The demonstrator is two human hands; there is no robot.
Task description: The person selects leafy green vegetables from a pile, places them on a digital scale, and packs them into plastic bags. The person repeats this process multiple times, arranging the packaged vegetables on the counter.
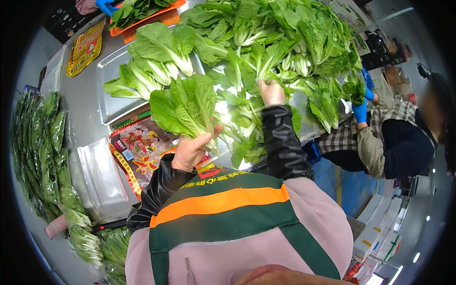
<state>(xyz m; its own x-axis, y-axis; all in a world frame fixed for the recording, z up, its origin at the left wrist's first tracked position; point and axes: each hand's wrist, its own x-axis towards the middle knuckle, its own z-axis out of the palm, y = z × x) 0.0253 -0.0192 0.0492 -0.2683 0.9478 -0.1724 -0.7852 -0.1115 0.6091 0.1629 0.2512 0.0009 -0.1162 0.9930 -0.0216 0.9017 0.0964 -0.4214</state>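
My left hand (192, 151) grips a head of leafy greens (187, 107) by its pale base, leaves pointing away from me. My right hand (272, 93) reaches forward, its fingertips closed at the white base of another leafy green (265, 64). Loose leaves and stalks (245, 123) lie on the metal table between my hands. Beyond them rises a large pile of greens (302, 32). Several heads (156, 67) rest on a shallow metal tray (107, 103) to the left.
Printed plastic bags (139, 146) and clear bags (101, 171) lie at my left. Bagged greens (39, 153) line the far left. Across the table, a blue-gloved hand (106, 6) is beside an orange tray (146, 21). A co-worker in blue gloves (360, 110) handles greens at right.
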